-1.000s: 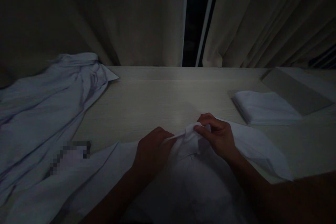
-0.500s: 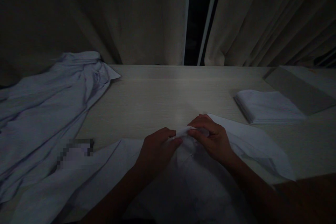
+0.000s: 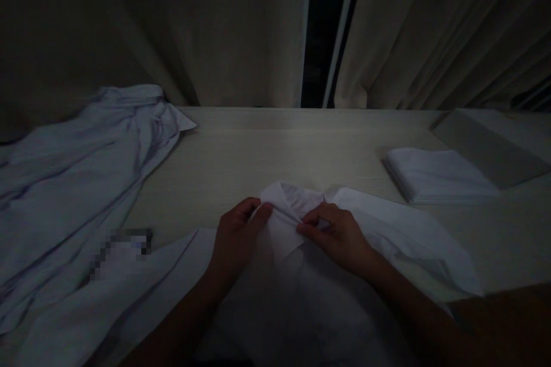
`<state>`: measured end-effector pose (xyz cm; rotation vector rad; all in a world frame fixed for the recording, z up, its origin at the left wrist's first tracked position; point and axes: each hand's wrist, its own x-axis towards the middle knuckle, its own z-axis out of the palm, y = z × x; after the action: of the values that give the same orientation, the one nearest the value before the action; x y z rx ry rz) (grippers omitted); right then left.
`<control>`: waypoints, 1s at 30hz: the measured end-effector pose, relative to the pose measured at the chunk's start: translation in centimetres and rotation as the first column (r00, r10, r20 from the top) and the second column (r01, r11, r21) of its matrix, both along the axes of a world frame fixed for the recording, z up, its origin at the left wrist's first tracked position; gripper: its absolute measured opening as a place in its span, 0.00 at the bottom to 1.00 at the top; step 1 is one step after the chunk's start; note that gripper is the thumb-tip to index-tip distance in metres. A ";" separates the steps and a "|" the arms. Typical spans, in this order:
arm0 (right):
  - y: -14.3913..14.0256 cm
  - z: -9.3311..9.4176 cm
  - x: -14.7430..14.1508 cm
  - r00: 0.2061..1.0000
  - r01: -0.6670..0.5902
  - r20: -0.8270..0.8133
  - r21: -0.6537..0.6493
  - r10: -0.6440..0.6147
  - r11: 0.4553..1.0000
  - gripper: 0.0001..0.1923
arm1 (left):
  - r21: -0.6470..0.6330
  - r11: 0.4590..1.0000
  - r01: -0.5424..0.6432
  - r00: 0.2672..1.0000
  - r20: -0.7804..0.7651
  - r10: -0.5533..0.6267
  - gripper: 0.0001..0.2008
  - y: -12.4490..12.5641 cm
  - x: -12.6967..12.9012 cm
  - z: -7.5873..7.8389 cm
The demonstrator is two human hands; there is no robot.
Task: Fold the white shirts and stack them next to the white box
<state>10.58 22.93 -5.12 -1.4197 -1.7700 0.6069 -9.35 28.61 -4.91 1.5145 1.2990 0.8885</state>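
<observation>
A white collared shirt (image 3: 297,304) lies spread at the near side of the table, its sleeves reaching out left and right. Its collar (image 3: 282,223) stands up between my hands, with one pointed flap folded over toward me. My left hand (image 3: 239,235) pinches the collar's left side between thumb and fingers. With thumb and forefinger, my right hand (image 3: 338,235) grips the collar's edge by the neck opening. The lower part of the shirt is dark and runs out of view at the bottom.
A heap of white garments (image 3: 86,166) covers the left of the pale table (image 3: 267,155). At right sit a neatly folded white cloth stack (image 3: 443,175) and a flat grey board (image 3: 491,146). A pixelated patch lies near the left sleeve. Curtains (image 3: 215,28) hang behind.
Both hands have shifted apart from their close pinch at the shirt's top. The collar flap now shows turned out between them; the left hand moved left, the right slightly down.
</observation>
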 end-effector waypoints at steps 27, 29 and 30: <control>3.0 -6.7 13.2 0.698 0.477 0.642 -0.084 -0.319 0.875 0.21 | 0.050 0.990 0.130 0.981 -0.150 -0.122 0.19 7.5 -0.6 1.3; 2.8 -5.7 13.4 0.736 0.483 0.559 -0.036 -0.383 0.875 0.16 | 0.045 0.983 0.177 0.974 -0.154 -0.168 0.20 7.3 -0.9 2.6; 2.5 -4.9 13.8 0.770 0.475 0.483 0.001 -0.416 0.880 0.15 | 0.043 0.977 0.208 0.968 -0.154 -0.199 0.20 7.2 -1.2 3.3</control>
<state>24.34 25.42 -10.02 -2.1322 -1.6599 0.1092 -10.55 35.80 -1.57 1.7541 1.2036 0.6975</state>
